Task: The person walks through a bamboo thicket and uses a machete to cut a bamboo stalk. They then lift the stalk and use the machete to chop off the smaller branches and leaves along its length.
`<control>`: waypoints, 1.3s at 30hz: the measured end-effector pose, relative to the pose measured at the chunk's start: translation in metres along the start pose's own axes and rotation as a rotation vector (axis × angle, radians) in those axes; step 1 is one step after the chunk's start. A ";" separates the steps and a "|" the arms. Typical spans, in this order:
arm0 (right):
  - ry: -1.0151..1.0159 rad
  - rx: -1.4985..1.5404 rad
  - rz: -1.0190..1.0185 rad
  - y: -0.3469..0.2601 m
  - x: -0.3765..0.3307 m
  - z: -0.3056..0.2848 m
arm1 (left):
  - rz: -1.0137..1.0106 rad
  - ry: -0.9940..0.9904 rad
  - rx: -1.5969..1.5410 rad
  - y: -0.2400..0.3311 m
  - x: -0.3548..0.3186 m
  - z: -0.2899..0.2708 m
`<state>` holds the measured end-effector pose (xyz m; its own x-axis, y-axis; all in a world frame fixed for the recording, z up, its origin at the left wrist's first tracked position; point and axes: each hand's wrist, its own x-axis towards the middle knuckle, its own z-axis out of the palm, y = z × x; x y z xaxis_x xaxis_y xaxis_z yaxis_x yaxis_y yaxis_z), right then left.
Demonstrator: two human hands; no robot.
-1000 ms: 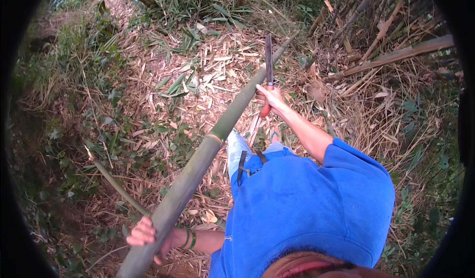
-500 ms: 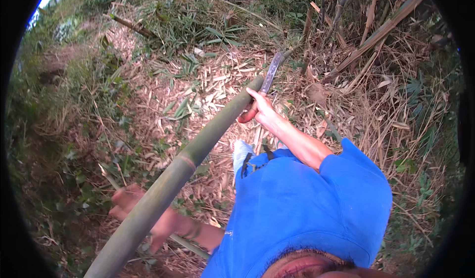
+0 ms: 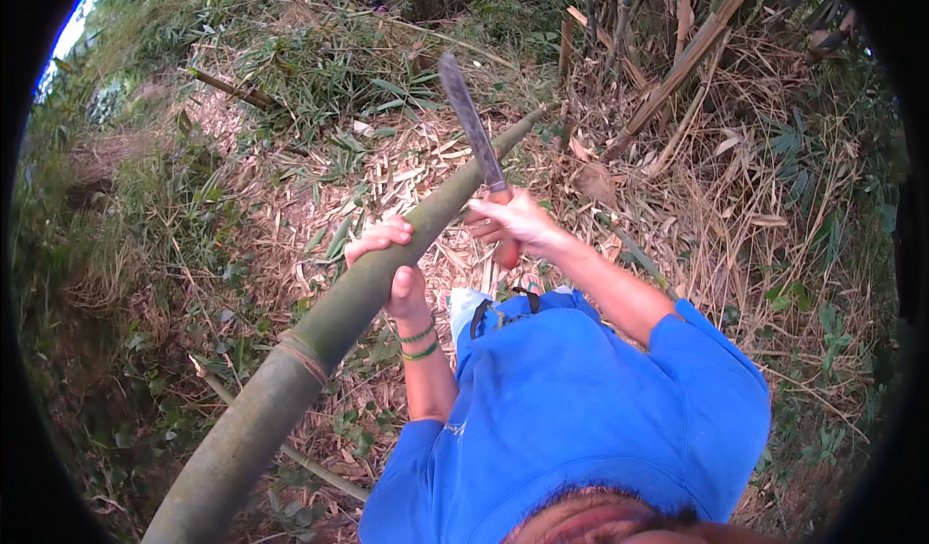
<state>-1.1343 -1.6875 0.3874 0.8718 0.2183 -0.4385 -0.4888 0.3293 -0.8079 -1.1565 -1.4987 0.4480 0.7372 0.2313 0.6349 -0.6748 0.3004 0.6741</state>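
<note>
A thick green bamboo pole [image 3: 350, 304] slants from the lower left toward the far middle, narrowing with distance and crossed by a ringed joint. My left hand [image 3: 395, 271] is wrapped round its middle, fingers over the far side and thumb on the near side; green bands circle the wrist. Just right of the pole, my right hand [image 3: 521, 226] grips a machete [image 3: 471, 123] by its reddish-brown handle. The dark blade points up and away, passing across the pole in this view; I cannot tell whether it touches.
Dry leaves and bamboo chips litter the ground. Standing bamboo stems [image 3: 629, 21] and a leaning dry stalk [image 3: 692, 60] rise at the far right. A cut stub [image 3: 232, 89] lies at the far left, and a thin stem [image 3: 314, 467] passes beneath the pole.
My left hand, blurred near the pole's lower part before, has moved up and taken hold of its middle. The machete has swung left across the pole, and my right hand's thumb has left it.
</note>
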 end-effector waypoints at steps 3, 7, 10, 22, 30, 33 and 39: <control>0.219 -0.781 -0.263 -0.021 -0.016 -0.054 | 0.045 -0.152 -0.087 -0.008 0.017 0.011; 0.378 -0.996 -0.512 -0.086 -0.039 -0.069 | 0.075 -0.214 -0.130 -0.013 0.040 0.035; 0.446 -0.764 -0.887 -0.161 -0.074 -0.031 | 0.068 -0.215 -0.121 -0.014 0.050 0.051; 0.575 -0.564 -0.145 0.003 -0.014 -0.210 | 0.031 -0.369 -0.143 -0.029 0.049 0.086; 0.576 -0.386 -0.837 -0.078 -0.045 -0.111 | 0.024 -0.515 -0.135 -0.030 0.042 0.109; 0.556 -0.683 -0.041 0.051 0.001 -0.185 | 0.003 -0.561 -0.121 -0.031 0.035 0.113; 0.515 -0.542 -0.523 -0.087 -0.019 -0.135 | 0.011 -0.427 -0.124 -0.044 0.025 0.103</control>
<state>-1.1037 -1.8443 0.4126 0.9481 -0.3174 0.0188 -0.0591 -0.2341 -0.9704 -1.1115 -1.6013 0.4732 0.6316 -0.1602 0.7586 -0.6541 0.4152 0.6323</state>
